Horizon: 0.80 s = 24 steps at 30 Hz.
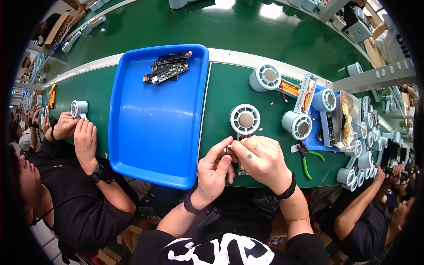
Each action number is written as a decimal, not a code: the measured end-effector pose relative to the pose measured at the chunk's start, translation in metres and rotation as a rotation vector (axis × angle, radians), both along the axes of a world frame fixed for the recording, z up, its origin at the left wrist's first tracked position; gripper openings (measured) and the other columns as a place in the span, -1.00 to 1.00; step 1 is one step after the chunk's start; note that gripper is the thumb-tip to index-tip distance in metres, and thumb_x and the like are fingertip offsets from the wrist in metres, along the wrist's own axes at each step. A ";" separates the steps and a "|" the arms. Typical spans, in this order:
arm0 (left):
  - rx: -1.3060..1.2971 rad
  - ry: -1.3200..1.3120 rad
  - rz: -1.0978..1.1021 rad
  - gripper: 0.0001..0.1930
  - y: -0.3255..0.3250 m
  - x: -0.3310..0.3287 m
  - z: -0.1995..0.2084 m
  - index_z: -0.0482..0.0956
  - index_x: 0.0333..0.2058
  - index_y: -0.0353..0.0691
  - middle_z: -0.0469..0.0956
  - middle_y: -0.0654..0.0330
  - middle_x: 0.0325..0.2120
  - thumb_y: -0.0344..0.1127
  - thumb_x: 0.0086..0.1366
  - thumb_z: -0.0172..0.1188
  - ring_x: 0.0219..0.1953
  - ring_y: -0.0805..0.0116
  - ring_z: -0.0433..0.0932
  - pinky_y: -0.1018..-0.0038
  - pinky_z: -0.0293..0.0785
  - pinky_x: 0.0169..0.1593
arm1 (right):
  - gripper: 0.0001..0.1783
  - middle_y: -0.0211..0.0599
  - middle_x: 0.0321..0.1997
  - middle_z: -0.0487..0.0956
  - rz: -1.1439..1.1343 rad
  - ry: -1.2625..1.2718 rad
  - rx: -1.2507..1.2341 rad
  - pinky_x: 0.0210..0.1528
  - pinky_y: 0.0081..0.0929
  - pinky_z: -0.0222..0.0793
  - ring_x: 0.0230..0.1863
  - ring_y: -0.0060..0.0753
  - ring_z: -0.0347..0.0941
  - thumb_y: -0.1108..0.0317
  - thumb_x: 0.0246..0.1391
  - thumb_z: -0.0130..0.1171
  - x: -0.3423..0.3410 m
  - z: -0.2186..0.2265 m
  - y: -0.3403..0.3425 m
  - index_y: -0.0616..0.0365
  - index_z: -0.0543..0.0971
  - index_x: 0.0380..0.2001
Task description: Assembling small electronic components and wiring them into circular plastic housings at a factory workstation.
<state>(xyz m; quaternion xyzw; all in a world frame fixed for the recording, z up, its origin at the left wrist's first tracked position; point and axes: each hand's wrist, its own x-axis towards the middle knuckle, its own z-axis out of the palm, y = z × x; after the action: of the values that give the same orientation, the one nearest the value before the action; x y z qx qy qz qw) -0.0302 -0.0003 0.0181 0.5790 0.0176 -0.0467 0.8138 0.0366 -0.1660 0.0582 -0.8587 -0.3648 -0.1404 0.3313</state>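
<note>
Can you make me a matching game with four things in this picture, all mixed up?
1. Blue rectangular plastic tray
2. Black rectangular circuit boards
3. Green-handled pliers
4. Person's left hand and right hand

A. Lying right of the hands
B. Close together by a pale-blue round plastic fan
C. Left of the hands, with boards inside
D. Piled at the tray's far end

1-C; 2-D; 3-A; 4-B

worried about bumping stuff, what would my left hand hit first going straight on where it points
Most likely your right hand, just ahead of it; beyond, in the picture, lies the light-blue fan head, though depth is unclear.
</note>
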 end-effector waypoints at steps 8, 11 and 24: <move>0.238 -0.047 -0.046 -0.60 -0.001 0.002 0.008 0.42 0.30 -0.36 0.62 0.05 -0.27 -0.31 0.60 -0.03 -0.64 0.50 0.52 0.60 0.40 -0.55 | -0.71 -0.39 -0.45 0.47 0.090 -0.015 -0.106 -0.45 -0.38 0.48 -0.48 -0.35 0.51 0.48 -0.21 0.34 0.008 0.010 -0.010 0.23 0.62 -0.30; 0.220 -0.024 -0.079 -0.60 0.001 0.003 0.009 0.42 0.30 -0.36 0.62 0.04 -0.28 -0.31 0.60 -0.03 -0.64 0.49 0.52 0.59 0.40 -0.55 | -0.72 -0.39 -0.45 0.48 0.121 0.013 -0.123 -0.45 -0.38 0.49 -0.48 -0.34 0.53 0.48 -0.20 0.35 0.011 0.012 -0.012 0.22 0.62 -0.31; 0.068 -0.040 -0.123 -0.58 0.007 0.000 -0.003 0.42 0.31 -0.36 0.61 0.04 -0.36 -0.31 0.60 -0.03 -0.67 0.54 0.45 0.60 0.39 -0.56 | -0.81 -0.41 -0.49 0.55 0.204 0.196 -0.008 -0.49 -0.41 0.49 -0.49 -0.32 0.58 0.32 0.03 0.44 0.032 0.009 -0.021 0.12 0.60 -0.45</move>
<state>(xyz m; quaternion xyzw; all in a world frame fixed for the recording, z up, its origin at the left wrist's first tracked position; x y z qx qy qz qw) -0.0298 0.0069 0.0155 0.6071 -0.0329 -0.0844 0.7894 0.0681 -0.1873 0.0669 -0.8281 -0.4165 -0.0200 0.3746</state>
